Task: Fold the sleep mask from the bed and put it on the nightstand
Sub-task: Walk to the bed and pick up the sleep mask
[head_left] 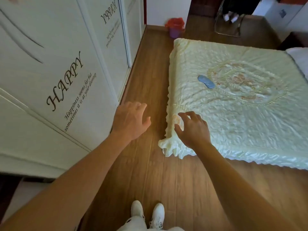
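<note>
A grey-blue sleep mask (206, 81) lies flat on the pale yellow quilted bed (241, 124), left of the embroidered ring in its middle. My right hand (193, 129) hovers over the bed's near left corner, fingers spread, holding nothing, well short of the mask. My left hand (130, 120) is stretched out over the wooden floor between wardrobe and bed, fingers apart and empty. No nightstand is in view.
A white wardrobe (55, 84) with "HAPPY" lettering lines the left side. A wooden floor aisle (150, 77) runs between it and the bed. A purple bin with a red bag (175, 28) stands at the far wall. A metal-framed chair (229, 22) is beyond the bed.
</note>
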A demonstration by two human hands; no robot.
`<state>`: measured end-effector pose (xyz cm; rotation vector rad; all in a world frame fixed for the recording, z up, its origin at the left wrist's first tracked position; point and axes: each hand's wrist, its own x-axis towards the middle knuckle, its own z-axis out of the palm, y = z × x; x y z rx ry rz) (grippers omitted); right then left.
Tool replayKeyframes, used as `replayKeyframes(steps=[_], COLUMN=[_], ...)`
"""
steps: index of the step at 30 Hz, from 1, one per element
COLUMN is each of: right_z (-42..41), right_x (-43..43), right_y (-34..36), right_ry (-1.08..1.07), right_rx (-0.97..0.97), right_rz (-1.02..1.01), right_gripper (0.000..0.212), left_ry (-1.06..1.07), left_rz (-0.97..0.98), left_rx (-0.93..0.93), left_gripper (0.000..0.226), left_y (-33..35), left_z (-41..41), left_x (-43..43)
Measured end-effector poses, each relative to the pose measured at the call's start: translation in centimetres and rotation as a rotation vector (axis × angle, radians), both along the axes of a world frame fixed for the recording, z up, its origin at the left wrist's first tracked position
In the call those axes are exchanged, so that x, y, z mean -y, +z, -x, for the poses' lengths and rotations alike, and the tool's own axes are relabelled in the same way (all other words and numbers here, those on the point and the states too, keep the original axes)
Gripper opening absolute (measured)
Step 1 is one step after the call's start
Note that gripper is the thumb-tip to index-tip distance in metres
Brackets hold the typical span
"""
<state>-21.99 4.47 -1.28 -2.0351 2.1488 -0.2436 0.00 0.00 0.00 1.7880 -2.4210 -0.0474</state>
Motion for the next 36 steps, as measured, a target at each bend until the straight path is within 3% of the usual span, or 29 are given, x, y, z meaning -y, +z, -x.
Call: replayKeyframes(steps=[20,36], right_z=[3.8,-2.4], right_x=[7.9,31.8], right_y=[-0.1,-0.6], right_ry=[0.034,-0.031], right_rx=[0.030,0.043], right_rz=[0.000,0.002], right_gripper=[0.049,0.046], left_ry=[0.061,-0.004], left_rz=[-0.018,-0.022], left_rx=[-0.008,-0.121], left_gripper=[0.057,0.055], left_y=[0.0,-1.5], left_z=[3.2,-1.6], left_x=[6.4,31.8])
